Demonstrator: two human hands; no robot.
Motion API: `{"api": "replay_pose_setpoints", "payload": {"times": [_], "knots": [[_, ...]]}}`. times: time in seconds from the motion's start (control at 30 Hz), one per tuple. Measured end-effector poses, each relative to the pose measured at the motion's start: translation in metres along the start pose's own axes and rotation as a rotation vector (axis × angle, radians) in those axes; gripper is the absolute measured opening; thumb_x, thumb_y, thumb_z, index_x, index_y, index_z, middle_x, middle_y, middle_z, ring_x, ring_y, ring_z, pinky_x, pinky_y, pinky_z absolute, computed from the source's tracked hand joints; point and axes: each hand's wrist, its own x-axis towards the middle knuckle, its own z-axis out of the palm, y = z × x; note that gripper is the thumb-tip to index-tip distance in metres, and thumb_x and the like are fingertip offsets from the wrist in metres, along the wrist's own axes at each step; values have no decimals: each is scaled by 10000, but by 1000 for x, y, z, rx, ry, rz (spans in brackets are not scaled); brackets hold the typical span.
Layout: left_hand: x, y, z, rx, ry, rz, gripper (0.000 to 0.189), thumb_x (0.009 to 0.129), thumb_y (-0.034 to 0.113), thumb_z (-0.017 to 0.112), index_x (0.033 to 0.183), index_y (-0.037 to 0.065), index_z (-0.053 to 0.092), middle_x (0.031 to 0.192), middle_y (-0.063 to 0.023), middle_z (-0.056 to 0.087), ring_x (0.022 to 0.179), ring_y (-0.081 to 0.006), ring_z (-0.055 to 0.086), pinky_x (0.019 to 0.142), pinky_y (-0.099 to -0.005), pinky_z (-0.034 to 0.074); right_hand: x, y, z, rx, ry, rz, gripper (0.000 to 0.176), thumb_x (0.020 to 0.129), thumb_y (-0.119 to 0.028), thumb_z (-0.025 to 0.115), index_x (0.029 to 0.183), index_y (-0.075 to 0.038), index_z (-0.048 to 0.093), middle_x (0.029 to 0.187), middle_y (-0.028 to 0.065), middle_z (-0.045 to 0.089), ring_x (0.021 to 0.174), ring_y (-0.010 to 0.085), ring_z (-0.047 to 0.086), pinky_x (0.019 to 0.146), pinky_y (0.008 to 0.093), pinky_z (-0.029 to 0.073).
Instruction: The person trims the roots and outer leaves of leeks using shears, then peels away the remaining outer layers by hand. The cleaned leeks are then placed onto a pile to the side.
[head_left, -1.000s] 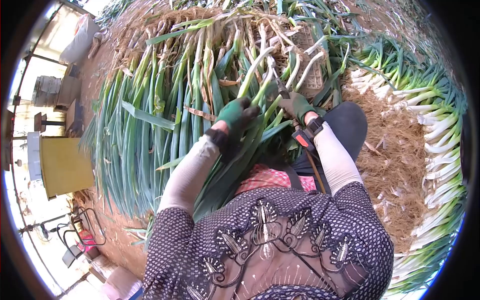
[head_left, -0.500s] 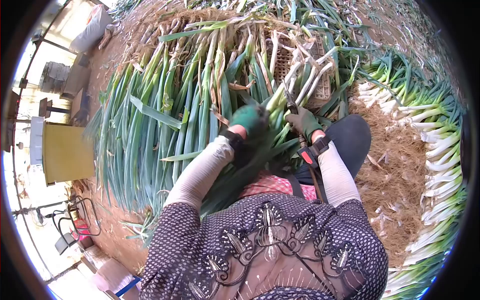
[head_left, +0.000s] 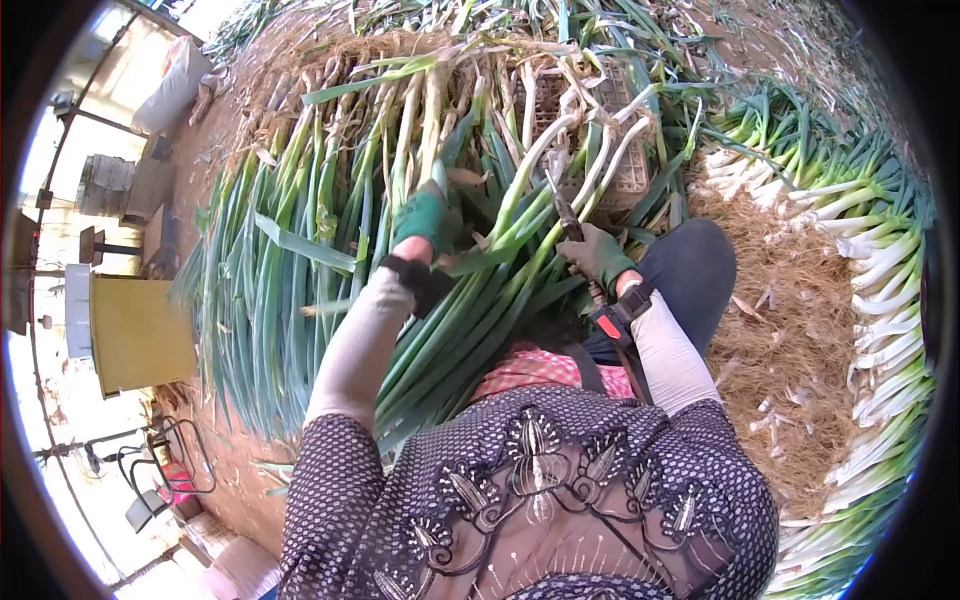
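Green-gloved, reaches over root-up leeks (head_left: 432,120) at upper centre with the left hand (head_left: 425,222), nearer than the right hand (head_left: 598,256) and aligned with their up-frame length. Cannot tell whether clasping any. Right of centre, grips a slim nozzle tool (head_left: 562,207) in the latter.

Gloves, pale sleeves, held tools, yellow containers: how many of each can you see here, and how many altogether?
Gloves: 2
Pale sleeves: 2
Held tool: 1
Yellow container: 1
Total: 6

From here I make out a farm shed, given the heaped leeks (head_left: 250,310), root litter (head_left: 785,340) and earthen floor (head_left: 238,490).
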Motion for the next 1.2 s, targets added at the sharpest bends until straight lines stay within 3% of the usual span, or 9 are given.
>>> {"api": "replay_pose_setpoints", "payload": {"times": [0.2, 0.3, 0.4, 0.6, 0.77, 0.97, 1.0, 1.07, 1.2], "knots": [[-57, -4, 11, 174, -169, 234, 370, 866, 374, 592, 1125, 113, 621, 977, -223, 678, 921, -406, 660, 824, -481, 515, 6, -3, 6, 15, 6, 7, 415, 765, -297, 693, 996, 41, 622, 796, 112, 670, 650, 182, 649, 626, 328, 520], [-10, -27, 18, 15, 79, 271, 285, 852, 351, 639, 898, 81, 716, 961, -195, 666, 886, -374, 654, 818, -455, 516, 6, 1, 7, 23, -2, 26, 434, 750, -306, 690, 986, 52, 619, 784, 138, 678, 654, 206, 665, 643, 343, 534], [38, -44, 22, 32, 505, 209, 440, 829, 363, 670, 1169, 88, 625, 1074, -207, 649, 1009, -371, 632, 905, -436, 495, 9, -3, 7, -1, -17, 35, 413, 781, -291, 696, 1019, 38, 622, 800, 92, 662, 646, 168, 639, 617, 316, 520], [89, -58, 6, 60, 32, -109, 712, 711, 478, 773, 1222, 22, 577, 1157, -232, 646, 1065, -344, 639, 942, -411, 498, 10, 3, 8, 22, -40, 8, 422, 801, -294, 706, 1049, 34, 611, 842, 82, 646, 671, 158, 631, 610, 308, 516], [86, -62, -2, -516, -271, 142, 473, 742, 280, 780, 1153, 70, 677, 918, -51, 708, 748, -139, 627, 692, -297, 507, 11, 2, 10, 15, -36, 5, 418, 800, -297, 696, 1048, 29, 614, 836, 90, 648, 647, 164, 634, 597, 312, 512], [-8, -19, -9, -564, -435, 309, 497, 797, 239, 802, 1186, -17, 627, 931, -21, 654, 823, -93, 582, 729, -261, 490, 9, -1, 10, -11, -30, 19, 410, 792, -314, 680, 1016, 23, 618, 771, 77, 646, 618, 162, 638, 567, 311, 500], [-22, -23, -8, -625, -327, 412, 486, 787, 209, 805, 1180, -19, 630, 914, -7, 650, 800, -97, 583, 733, -264, 493, 7, -3, 8, -3, -27, 26, 410, 791, -314, 680, 1015, 23, 617, 773, 77, 647, 620, 162, 639, 567, 311, 500], [-23, -39, -25, -600, -336, 285, 484, 746, 267, 793, 1141, 22, 656, 928, -74, 694, 859, -151, 643, 789, -291, 506, 12, 5, 7, 20, -23, 36, 417, 787, -313, 684, 1023, 24, 613, 794, 82, 648, 624, 167, 642, 574, 313, 504], [11, -79, -22, 11, 70, 126, 510, 694, 316, 782, 1158, 134, 670, 1010, -105, 689, 915, -268, 659, 818, -364, 516, 13, 6, 9, -53, -27, 9, 493, 742, -345, 688, 1051, 36, 637, 820, 162, 690, 703, 245, 682, 686, 363, 533]]}}
